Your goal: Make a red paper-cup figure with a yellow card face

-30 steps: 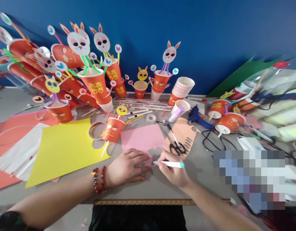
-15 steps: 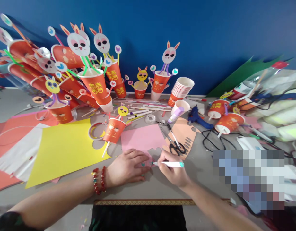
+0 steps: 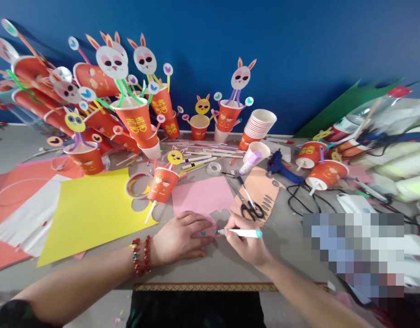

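My right hand (image 3: 248,241) grips a white marker (image 3: 244,233) with a teal end, its tip touching a small pink paper piece (image 3: 210,226). Teal marks show on that piece. Flat across part of it lies my left hand (image 3: 184,234), fingers stretched out, hiding some of the paper. A larger pink sheet (image 3: 203,193) with a cut edge lies just beyond both hands. Black-handled scissors (image 3: 251,211) rest past my right hand, on a cut peach sheet (image 3: 263,191). A red paper cup with a yellow animal face (image 3: 162,184) tilts beyond my left hand.
A yellow sheet (image 3: 90,214) and a tape roll (image 3: 139,186) lie to the left. Several cup rabbits (image 3: 133,120) crowd the back left. Stacked cups (image 3: 259,125), a glue stick (image 3: 251,162) and a blue glue gun (image 3: 281,167) stand or lie toward the right, near black cables (image 3: 300,200).
The marker and my right hand have shifted very slightly, with the tip still on the small pink piece. My left hand stays in place.
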Motion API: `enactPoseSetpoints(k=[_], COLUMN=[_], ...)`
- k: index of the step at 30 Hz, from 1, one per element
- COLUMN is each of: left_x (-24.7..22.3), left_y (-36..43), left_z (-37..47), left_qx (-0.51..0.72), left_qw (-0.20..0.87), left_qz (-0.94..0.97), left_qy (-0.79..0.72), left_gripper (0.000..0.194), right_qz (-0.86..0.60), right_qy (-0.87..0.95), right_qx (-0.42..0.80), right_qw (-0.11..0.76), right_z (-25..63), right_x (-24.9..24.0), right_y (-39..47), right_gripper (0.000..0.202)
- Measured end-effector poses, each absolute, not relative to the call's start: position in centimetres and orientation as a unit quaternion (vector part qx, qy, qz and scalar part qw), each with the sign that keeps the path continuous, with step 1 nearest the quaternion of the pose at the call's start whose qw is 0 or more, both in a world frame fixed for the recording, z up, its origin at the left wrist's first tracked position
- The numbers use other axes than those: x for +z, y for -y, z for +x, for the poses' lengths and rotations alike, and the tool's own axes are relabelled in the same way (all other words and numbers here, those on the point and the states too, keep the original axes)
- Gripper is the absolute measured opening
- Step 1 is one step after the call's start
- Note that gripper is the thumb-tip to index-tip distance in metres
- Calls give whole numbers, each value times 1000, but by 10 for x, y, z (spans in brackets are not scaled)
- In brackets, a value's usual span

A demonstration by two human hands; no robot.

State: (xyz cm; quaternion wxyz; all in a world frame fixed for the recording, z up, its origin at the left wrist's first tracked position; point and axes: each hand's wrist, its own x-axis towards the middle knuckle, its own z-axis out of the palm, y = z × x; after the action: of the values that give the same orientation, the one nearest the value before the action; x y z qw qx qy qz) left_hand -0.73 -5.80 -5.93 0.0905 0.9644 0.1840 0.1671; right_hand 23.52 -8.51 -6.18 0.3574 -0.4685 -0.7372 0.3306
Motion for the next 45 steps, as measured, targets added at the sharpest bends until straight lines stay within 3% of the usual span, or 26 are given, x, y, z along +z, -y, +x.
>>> enactPoseSetpoints(k=[45], left_x=[-59], left_y=[58], left_z=[-7], left_qx=[164], left_qw=[97], left_qz=[964], left_qy=[-186], left_gripper=[39], right_qz=[-471], right_qy=[724], right_qx=[338], right_qw=[374], right_z=[235], right_x=[-60], right_y=[85], right_gripper=[18])
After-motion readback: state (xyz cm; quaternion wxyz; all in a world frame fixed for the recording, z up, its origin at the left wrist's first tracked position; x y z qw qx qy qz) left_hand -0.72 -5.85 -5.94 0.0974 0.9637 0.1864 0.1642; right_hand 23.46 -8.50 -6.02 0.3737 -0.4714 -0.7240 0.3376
